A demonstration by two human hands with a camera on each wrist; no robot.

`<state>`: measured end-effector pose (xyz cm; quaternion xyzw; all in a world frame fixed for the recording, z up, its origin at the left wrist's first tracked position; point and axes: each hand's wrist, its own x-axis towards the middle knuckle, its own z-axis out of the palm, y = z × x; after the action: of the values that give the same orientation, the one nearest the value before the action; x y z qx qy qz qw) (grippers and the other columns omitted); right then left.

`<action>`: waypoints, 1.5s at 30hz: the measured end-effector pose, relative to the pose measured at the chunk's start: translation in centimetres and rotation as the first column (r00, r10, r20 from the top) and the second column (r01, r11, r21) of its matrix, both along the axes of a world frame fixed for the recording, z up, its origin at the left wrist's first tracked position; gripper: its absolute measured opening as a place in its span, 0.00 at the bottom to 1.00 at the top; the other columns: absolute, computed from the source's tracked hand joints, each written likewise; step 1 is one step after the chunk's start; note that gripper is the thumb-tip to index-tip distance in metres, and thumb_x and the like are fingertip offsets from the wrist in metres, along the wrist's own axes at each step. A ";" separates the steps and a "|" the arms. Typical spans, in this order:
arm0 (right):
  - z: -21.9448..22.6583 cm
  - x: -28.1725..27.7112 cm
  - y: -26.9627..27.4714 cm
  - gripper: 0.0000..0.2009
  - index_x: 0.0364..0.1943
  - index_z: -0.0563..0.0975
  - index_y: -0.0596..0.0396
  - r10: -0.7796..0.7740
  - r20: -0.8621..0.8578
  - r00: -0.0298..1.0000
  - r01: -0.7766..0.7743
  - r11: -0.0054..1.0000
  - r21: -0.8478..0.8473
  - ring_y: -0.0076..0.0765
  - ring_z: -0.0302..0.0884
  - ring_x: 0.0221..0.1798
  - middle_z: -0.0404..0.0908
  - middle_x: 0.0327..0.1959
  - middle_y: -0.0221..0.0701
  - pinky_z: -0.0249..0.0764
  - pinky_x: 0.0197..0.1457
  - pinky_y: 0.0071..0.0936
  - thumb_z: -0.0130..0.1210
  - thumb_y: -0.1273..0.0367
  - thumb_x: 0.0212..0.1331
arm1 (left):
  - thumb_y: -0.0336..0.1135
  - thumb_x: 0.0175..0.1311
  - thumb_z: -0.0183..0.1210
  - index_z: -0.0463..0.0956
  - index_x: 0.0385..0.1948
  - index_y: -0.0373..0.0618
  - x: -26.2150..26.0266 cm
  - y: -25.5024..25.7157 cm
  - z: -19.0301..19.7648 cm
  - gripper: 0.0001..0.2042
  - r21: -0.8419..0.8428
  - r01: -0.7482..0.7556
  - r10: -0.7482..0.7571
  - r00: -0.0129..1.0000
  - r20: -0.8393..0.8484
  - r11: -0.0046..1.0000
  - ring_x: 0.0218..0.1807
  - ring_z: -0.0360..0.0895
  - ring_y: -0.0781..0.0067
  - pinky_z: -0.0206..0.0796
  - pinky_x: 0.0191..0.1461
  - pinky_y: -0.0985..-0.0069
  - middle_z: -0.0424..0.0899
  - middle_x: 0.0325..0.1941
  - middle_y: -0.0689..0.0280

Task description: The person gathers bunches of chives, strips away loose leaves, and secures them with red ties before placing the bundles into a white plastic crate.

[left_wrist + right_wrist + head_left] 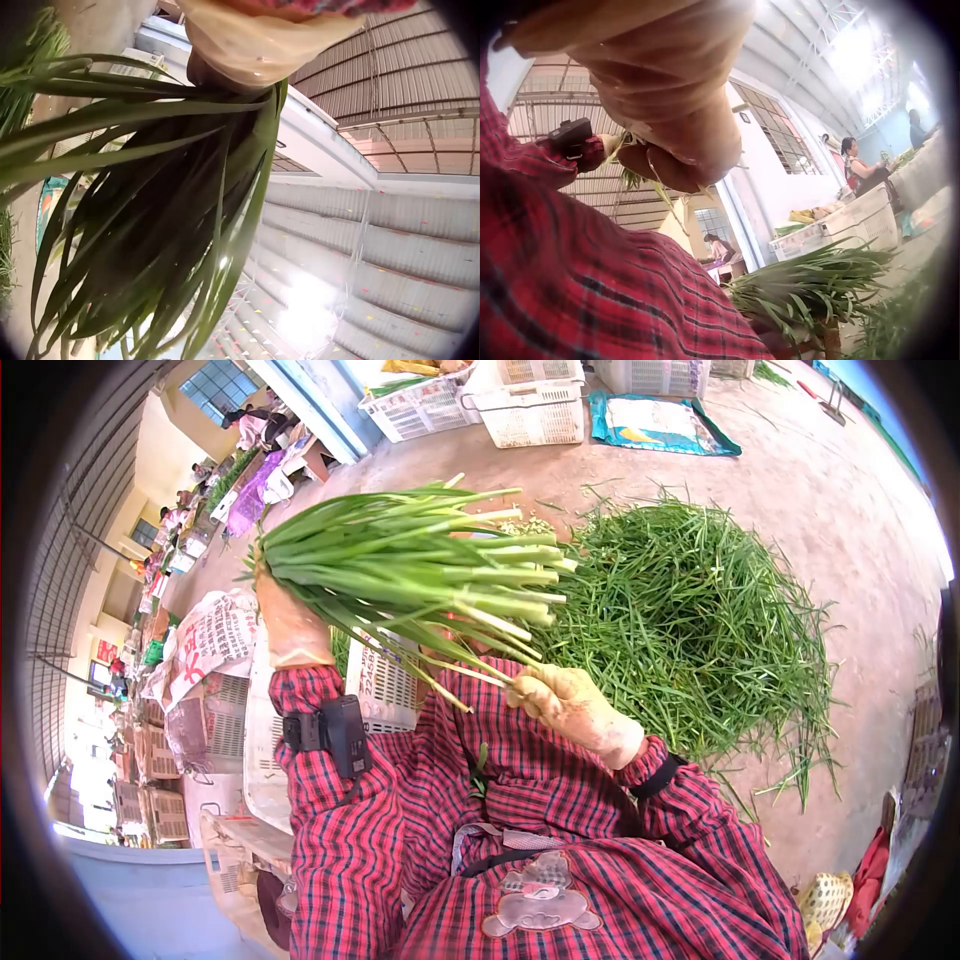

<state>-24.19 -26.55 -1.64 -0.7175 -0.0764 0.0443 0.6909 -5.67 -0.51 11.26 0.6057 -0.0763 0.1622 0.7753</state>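
In the head view, my gloved left hand point(292, 618) grips a thick bunch of garlic chives point(410, 565) near its leafy end, the pale stalk ends fanning to the right. Long flat leaves point(150, 202) hang below that hand in the left wrist view. My right hand point(578, 710), also gloved, has its fingers curled in a pinch on a thin stalk point(482, 670) at the bunch's lower edge. From the right wrist, the curled fingers point(667, 169) show with thin stems sticking out beside them.
A big heap of loose green leaves point(690, 620) lies on the floor to the right. White plastic crates point(530, 410) and a teal-edged bag point(660, 425) stand beyond. Another bunch of greens point(802, 289) lies low in the right wrist view. A printed sack point(205, 645) is at left.
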 end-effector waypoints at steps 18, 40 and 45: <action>-0.8 2.4 -3.2 0.18 0.63 0.73 0.53 0.049 -0.002 0.999 -0.046 0.940 0.339 0.26 0.73 0.60 0.76 0.62 0.29 0.70 0.64 0.27 0.48 0.65 0.74 | 0.55 0.74 0.48 0.77 0.45 0.50 -0.3 1.8 -5.3 0.19 -0.411 0.279 -0.277 0.959 0.065 0.868 0.44 0.79 0.68 0.72 0.52 0.62 0.82 0.44 0.66; 8.3 4.7 4.6 0.19 0.53 0.79 0.60 0.455 -0.003 0.890 -0.419 0.821 0.389 0.27 0.81 0.41 0.84 0.44 0.33 0.75 0.51 0.25 0.45 0.58 0.75 | 0.55 0.71 0.56 0.69 0.26 0.55 -2.2 5.7 2.8 0.18 -0.542 0.087 0.063 0.966 0.252 0.836 0.28 0.67 0.81 0.63 0.32 0.79 0.68 0.23 0.77; 9.4 7.0 7.9 0.14 0.50 0.80 0.58 0.192 -0.038 0.981 -0.161 0.903 0.399 0.25 0.81 0.43 0.84 0.45 0.31 0.76 0.49 0.26 0.57 0.64 0.67 | 0.56 0.69 0.59 0.67 0.24 0.57 -6.4 1.6 4.7 0.18 -0.621 -0.159 0.232 0.972 0.037 0.768 0.30 0.67 0.83 0.63 0.33 0.81 0.66 0.22 0.79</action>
<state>-17.21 -18.61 7.79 -0.5519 -0.1219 0.1177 0.8165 -12.10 1.05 15.94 0.3157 0.0007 0.2916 0.9029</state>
